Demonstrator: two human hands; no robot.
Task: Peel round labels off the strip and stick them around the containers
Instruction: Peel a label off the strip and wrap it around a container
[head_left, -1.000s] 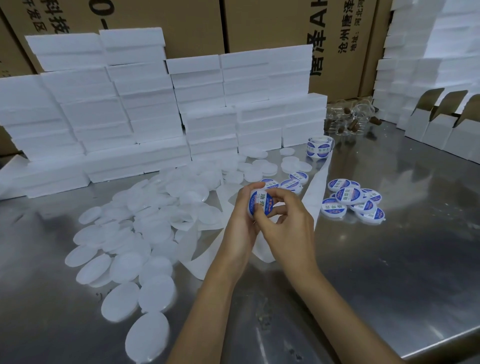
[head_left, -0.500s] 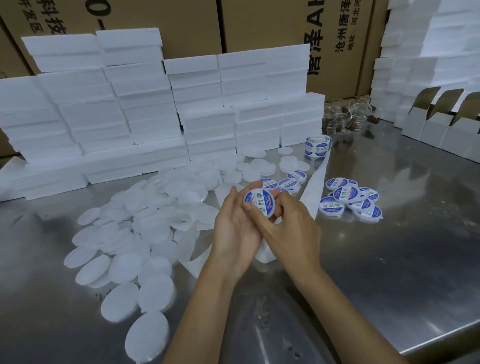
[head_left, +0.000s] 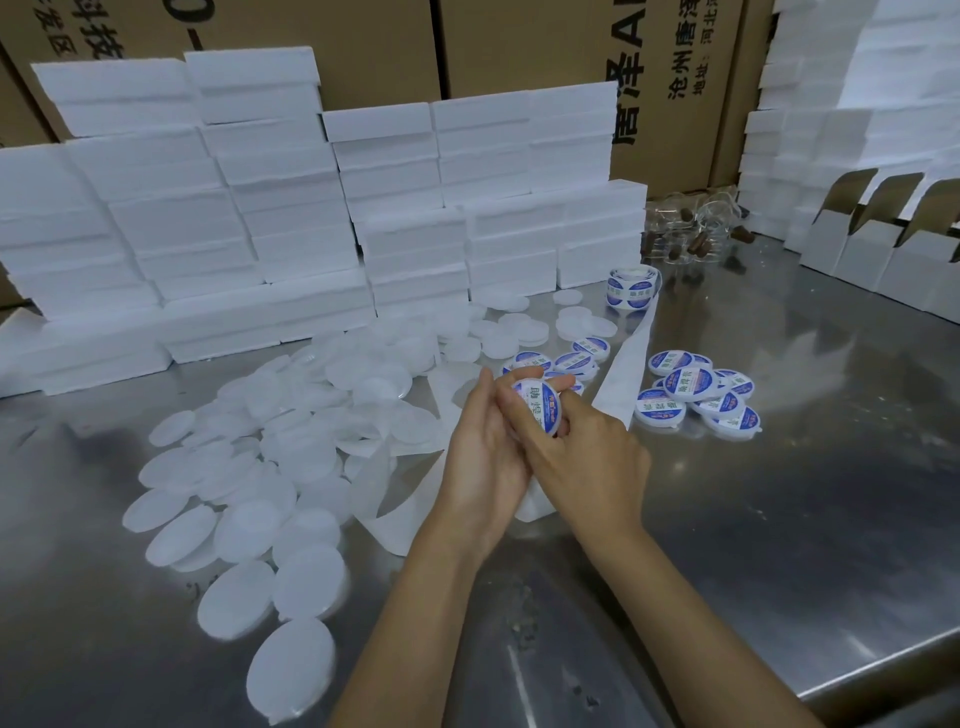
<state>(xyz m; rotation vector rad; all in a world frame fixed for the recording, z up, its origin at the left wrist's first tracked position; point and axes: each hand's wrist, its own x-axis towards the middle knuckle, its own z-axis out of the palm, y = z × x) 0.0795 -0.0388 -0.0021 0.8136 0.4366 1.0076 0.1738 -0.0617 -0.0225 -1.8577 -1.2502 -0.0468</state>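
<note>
Steel table (head_left: 779, 519), white foam blocks (head_left: 311, 208) stacked along far edge. Both hands over the middle: left hand (head_left: 480, 457) and right hand (head_left: 587, 457) closed together on one labelled container (head_left: 537, 408). Unlabelled discs (head_left: 249, 467) piled left, too many to count. Label roll (head_left: 631, 288) far; labelled heap (head_left: 701, 395) right, about ten.

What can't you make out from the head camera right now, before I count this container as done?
- Held container: the underside and far edge are covered by the left hand and right hand, so label seating is uncertain.
- Label text: too small and blurred to read.
- Label roll: too small to judge how much remains.
- Glass items at the back: blurred, unidentifiable.
- Unlabelled containers: overlapping, uncountable.
</note>
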